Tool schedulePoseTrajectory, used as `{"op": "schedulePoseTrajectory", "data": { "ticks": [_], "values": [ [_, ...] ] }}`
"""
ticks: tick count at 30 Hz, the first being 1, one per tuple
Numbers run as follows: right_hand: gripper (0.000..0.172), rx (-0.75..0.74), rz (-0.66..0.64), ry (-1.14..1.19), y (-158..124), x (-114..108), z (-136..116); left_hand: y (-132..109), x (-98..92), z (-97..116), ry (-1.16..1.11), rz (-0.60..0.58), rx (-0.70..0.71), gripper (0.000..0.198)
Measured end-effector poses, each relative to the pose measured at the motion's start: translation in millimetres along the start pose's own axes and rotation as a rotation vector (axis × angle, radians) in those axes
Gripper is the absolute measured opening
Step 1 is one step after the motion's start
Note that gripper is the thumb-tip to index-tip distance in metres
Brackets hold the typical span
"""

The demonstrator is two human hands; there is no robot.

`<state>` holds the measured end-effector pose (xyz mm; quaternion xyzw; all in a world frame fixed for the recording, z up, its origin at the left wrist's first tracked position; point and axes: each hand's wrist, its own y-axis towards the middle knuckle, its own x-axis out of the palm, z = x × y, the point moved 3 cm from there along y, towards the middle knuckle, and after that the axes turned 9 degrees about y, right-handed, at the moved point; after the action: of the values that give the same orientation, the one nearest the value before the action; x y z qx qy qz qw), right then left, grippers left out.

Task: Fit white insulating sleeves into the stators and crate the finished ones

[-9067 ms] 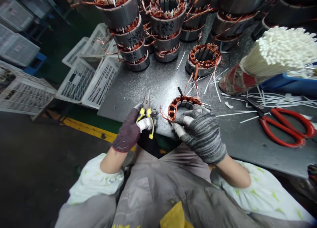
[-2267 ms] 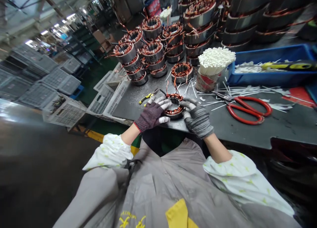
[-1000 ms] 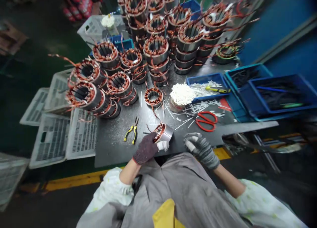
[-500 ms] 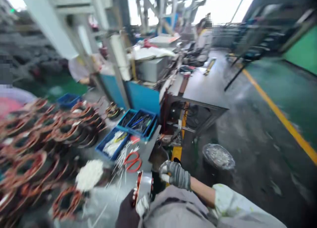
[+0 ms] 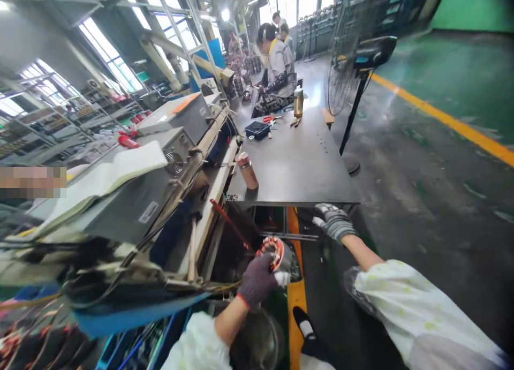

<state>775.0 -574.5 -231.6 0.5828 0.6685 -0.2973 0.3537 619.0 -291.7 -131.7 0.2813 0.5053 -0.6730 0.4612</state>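
My left hand (image 5: 259, 278), in a dark glove with a white-wrapped thumb, grips a motor stator (image 5: 286, 258) by its side. The stator is a short metal cylinder with a ring of red-orange windings at its near end. It hangs in the air over the gap in front of a grey metal table (image 5: 297, 172). My right hand (image 5: 334, 221), in a grey striped glove with white fingertips, is by the table's front edge. Its fingers are loosely apart and hold nothing.
A pink bottle (image 5: 247, 172) stands on the table's near left, with a dark blue tray (image 5: 257, 129) and a gold bottle (image 5: 298, 102) farther back. A standing fan (image 5: 373, 54) is at the right. Machine boxes and cables line the left. A co-worker (image 5: 279, 65) sits beyond.
My view has swung away from the bench of stators toward the metal table. My left hand has carried the stator forward off the bench; my right hand has reached out toward the table edge.
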Motion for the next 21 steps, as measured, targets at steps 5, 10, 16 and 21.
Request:
{"op": "schedulePoseTrajectory", "data": {
  "ticks": [5,10,16,21],
  "values": [
    [0.070,0.041,-0.006,-0.089,70.4,14.8,61.3,171.1,-27.9,60.5,0.297,0.082,0.106,0.040],
    [0.065,-0.041,0.098,-0.252,85.9,45.5,93.5,289.1,-46.6,91.8,0.392,0.165,0.128,0.042],
    [0.062,-0.069,0.155,-0.310,84.8,53.0,100.2,376.4,-104.5,117.5,0.242,0.466,0.088,0.061],
    [0.062,-0.060,0.139,-0.295,84.1,51.7,97.8,319.7,-73.7,108.7,0.056,0.471,0.105,0.053]
  ]
}}
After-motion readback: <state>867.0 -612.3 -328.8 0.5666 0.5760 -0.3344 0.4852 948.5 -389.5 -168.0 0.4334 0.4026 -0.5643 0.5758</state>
